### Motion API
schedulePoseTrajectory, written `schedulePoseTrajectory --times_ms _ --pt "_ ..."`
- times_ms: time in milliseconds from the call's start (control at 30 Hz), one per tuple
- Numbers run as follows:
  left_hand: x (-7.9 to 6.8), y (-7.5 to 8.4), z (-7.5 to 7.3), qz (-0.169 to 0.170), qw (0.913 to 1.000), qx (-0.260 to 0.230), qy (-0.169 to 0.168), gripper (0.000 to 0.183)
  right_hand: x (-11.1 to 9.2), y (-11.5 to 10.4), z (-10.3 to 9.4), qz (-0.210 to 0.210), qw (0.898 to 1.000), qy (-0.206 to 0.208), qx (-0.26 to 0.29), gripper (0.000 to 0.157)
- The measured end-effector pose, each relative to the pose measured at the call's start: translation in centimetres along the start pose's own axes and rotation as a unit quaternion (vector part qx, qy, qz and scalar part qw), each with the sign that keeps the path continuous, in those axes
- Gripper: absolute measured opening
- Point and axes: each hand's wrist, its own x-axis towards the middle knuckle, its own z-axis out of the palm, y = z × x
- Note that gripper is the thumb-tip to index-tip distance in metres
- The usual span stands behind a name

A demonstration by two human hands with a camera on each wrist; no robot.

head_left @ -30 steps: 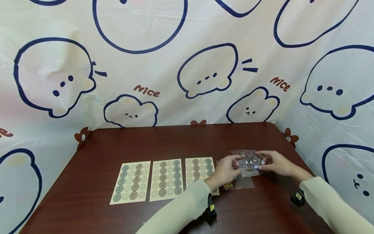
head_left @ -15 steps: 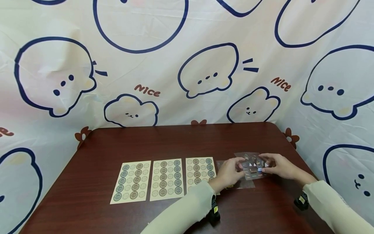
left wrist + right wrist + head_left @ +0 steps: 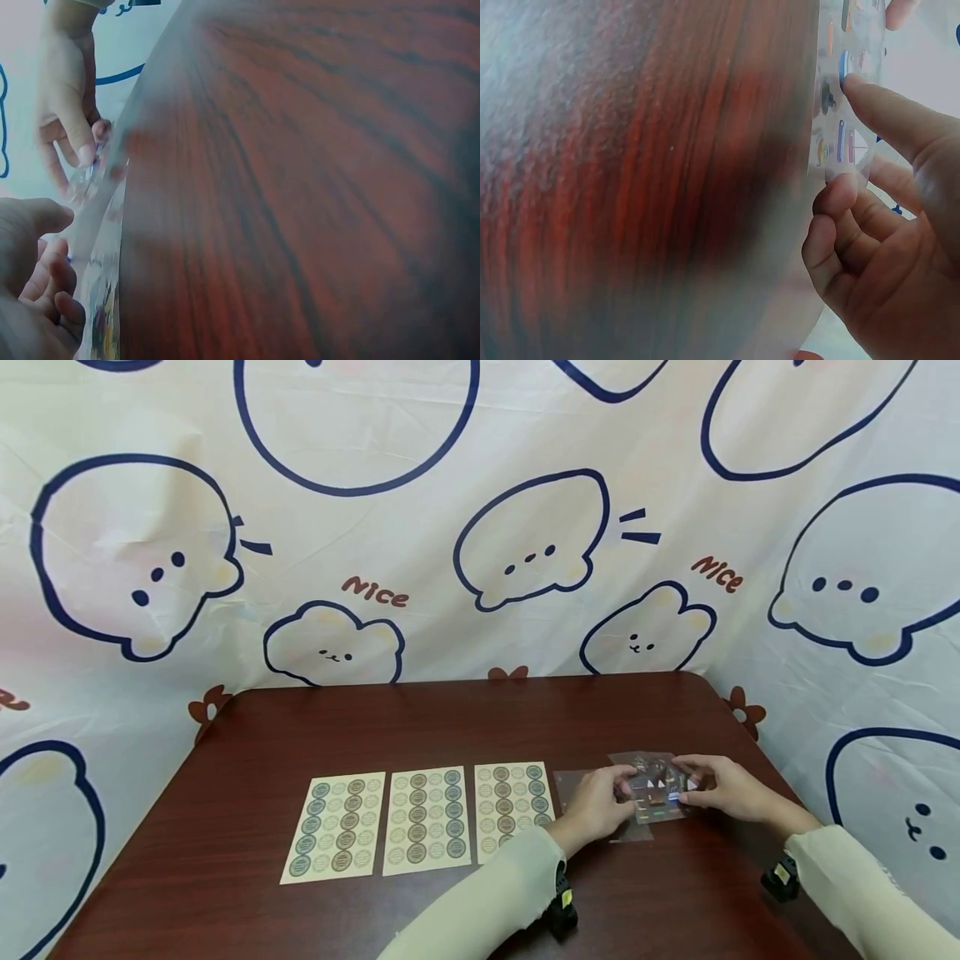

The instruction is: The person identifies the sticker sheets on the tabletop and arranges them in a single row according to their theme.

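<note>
A clear sticker sheet [image 3: 654,802] with small printed pictures is held between both hands over the table's right side. My left hand [image 3: 600,806] pinches its left edge between thumb and fingers. At the opposite edge, my right hand [image 3: 726,787] grips it; the right wrist view has the thumb lying on the sheet's face, with other fingers curled behind. Close under the hands lies another clear sheet [image 3: 636,833], mostly covered. In the left wrist view, a strip of coloured print [image 3: 103,315] shows beside the left hand.
Three cream sheets of round stickers lie in a row to the left: a left one [image 3: 333,827], a middle one [image 3: 427,818] and a right one [image 3: 513,797], partly covered by the left forearm. The brown table [image 3: 450,718] ends at a printed cloth backdrop [image 3: 427,527].
Both hands have shifted a little to the right, carrying the clear sticker sheet with them. The cream sheets have stayed put.
</note>
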Motion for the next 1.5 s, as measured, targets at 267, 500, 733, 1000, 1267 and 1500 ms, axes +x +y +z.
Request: schedulePoseTrajectory --times_ms 267,500,733,1000,1267,1500 --pt "0.4 0.0 0.4 0.0 0.9997 0.026 -0.005 0.047 -0.2 0.3 -0.4 -0.001 1.0 -0.002 -0.005 0.063" --pt "0.7 0.6 1.0 0.014 0.9978 0.061 -0.021 0.048 -0.6 0.3 -1.0 0.019 1.0 -0.012 -0.014 0.062" --pt "0.6 1.3 1.4 0.019 0.9942 0.105 -0.015 0.047 -0.9 0.8 -1.1 0.034 0.999 -0.018 -0.021 0.064" --pt "0.5 1.6 1.9 0.004 0.9879 0.153 -0.021 0.048 -1.2 1.3 -1.0 0.042 0.999 -0.021 -0.025 0.064" --pt "0.5 1.8 2.1 -0.009 0.9889 0.144 -0.032 0.049 -1.4 1.3 -0.9 0.041 0.999 -0.018 -0.026 0.062" --pt "0.5 1.8 2.1 -0.015 0.9838 0.174 -0.04 0.049 -1.3 1.2 -0.9 0.05 0.998 -0.02 -0.037 0.064"
